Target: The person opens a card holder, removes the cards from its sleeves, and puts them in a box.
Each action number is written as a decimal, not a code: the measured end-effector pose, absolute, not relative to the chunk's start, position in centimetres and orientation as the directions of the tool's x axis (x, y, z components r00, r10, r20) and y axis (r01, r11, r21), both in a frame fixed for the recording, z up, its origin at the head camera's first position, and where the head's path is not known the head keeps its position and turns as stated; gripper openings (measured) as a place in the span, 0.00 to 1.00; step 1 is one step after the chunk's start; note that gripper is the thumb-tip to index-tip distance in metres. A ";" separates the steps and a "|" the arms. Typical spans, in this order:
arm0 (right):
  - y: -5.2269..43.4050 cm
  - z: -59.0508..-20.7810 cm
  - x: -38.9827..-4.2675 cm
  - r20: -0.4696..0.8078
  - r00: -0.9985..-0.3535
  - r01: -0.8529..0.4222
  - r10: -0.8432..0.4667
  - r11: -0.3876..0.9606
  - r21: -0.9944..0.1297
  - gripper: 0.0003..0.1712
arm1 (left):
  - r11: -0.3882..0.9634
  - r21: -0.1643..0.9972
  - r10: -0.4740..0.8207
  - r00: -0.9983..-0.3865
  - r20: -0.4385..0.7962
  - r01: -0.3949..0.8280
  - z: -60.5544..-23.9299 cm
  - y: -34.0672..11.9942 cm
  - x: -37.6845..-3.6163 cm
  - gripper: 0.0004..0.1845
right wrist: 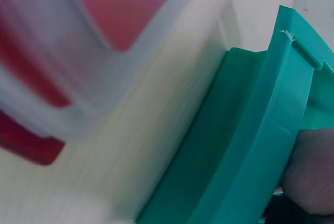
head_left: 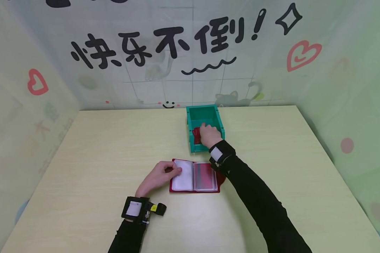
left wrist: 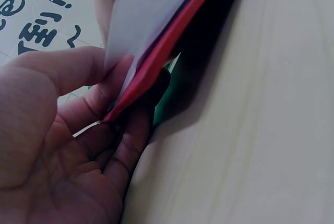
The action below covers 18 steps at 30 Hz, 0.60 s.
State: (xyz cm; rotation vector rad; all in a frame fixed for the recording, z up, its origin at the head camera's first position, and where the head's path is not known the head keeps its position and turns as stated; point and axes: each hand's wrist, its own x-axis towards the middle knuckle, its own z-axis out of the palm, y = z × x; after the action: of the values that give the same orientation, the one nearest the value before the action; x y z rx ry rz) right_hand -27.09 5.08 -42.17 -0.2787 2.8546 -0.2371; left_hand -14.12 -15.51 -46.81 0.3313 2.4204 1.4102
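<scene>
A small card holder (head_left: pixel 182 181) with a red cover lies spread on the table, clear sleeves showing and a pink-and-grey card (head_left: pixel 205 175) in the right one. At its left edge, my left hand (head_left: pixel 159 175) pinches the cover and sleeves, thumb on top and fingers beneath, as the left wrist view confirms. My right hand (head_left: pixel 209 136) reaches inside the green bin (head_left: pixel 206 111), beside a dark red item (head_left: pixel 196 135) whose kind is unclear. Its fingertips are mostly hidden, and only a bit of that hand appears in the right wrist view.
The bin stands behind the card holder near the back of the light wooden table (head_left: pixel 114 147). Printed backdrop walls (head_left: pixel 190 84) enclose the table at the back and both sides. My right forearm (head_left: pixel 253 189) crosses over the holder's right side.
</scene>
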 end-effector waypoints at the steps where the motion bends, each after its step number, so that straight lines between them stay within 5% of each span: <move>1: 5.1 -42.2 -27.0 -0.230 -0.948 -0.177 -0.219 0.966 -0.189 0.30 | 0.485 0.874 0.353 -0.922 -0.156 0.038 -46.8 -15.5 -14.1 0.11; 6: 5.4 -41.6 -26.1 -0.116 -0.961 -0.217 -0.251 0.945 -0.246 0.28 | 0.483 0.875 0.358 -0.921 -0.155 0.040 -46.8 -15.5 -14.1 0.11; 12: 6.3 -40.5 -23.3 0.062 -0.956 -0.288 -0.287 0.870 -0.399 0.08 | 0.486 0.872 0.361 -0.921 -0.150 0.048 -46.7 -15.6 -14.2 0.11; 18: 7.6 -39.8 -18.8 0.028 -0.940 -0.295 -0.339 0.770 -0.565 0.14 | 0.481 0.875 0.363 -0.919 -0.151 0.046 -46.8 -15.6 -14.2 0.11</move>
State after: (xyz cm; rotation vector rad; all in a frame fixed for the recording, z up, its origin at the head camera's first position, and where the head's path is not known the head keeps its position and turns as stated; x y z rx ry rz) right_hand -18.82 7.59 -39.81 -0.5173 2.8841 -0.9017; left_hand -14.17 -15.64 -46.76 0.3459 2.4155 1.4127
